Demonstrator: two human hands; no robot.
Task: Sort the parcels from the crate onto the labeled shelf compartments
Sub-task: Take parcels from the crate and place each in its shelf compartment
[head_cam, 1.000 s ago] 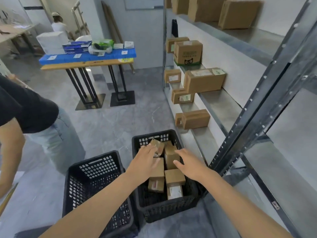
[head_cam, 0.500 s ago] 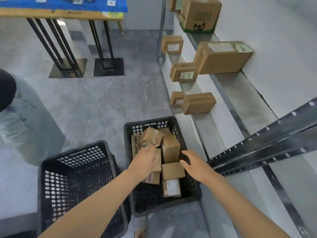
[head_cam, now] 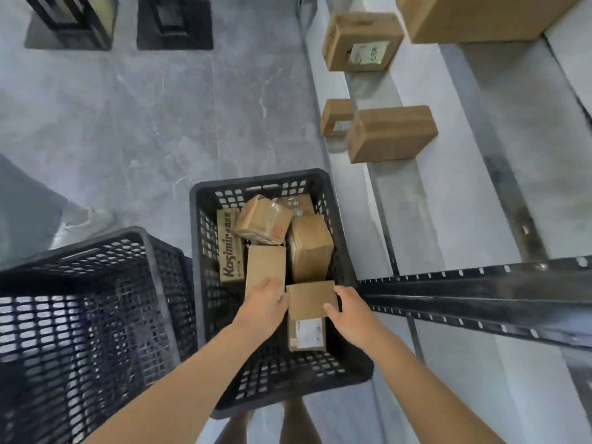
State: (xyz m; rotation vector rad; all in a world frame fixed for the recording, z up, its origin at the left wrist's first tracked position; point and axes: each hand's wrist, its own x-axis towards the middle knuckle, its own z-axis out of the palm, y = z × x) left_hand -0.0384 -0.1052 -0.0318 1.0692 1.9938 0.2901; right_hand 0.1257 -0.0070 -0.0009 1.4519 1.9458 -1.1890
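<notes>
Your left hand (head_cam: 266,304) and right hand (head_cam: 350,312) are clamped on 1 small brown cardboard parcel (head_cam: 309,299) from opposite sides. The left hand's curled fingers press its left edge. The right hand's thumb lies on its top face, with the fingers wrapped over its right edge. A white label shows on the parcel's near face.

That parcel is inside the black plastic lattice crate (head_cam: 256,181), close to the crate's near right corner. 4 more parcels are plainly in view in the same crate:
- a flat brown box printed "Kasimir" (head_cam: 231,248) stands against the left wall;
- a tape-wrapped brown box (head_cam: 262,224) lies tilted toward the far edge;
- a tall plain brown box (head_cam: 309,246) sits by the right wall;
- a narrow brown box (head_cam: 266,270) lies just beyond your left hand, partly under it.

A second black lattice crate (head_cam: 96,241) stands on the grey floor, touching the first crate's left side. To the right, the grey metal shelf (head_cam: 413,213) carries a long brown carton (head_cam: 390,133) with a smaller labelled box (head_cam: 336,118) beside it. Another labelled carton (head_cam: 362,41) sits on a higher level. A black perforated shelf beam (head_cam: 480,299) crosses just right of your right hand. Another person's white shoe (head_cam: 83,224) rests on the floor at the left.
</notes>
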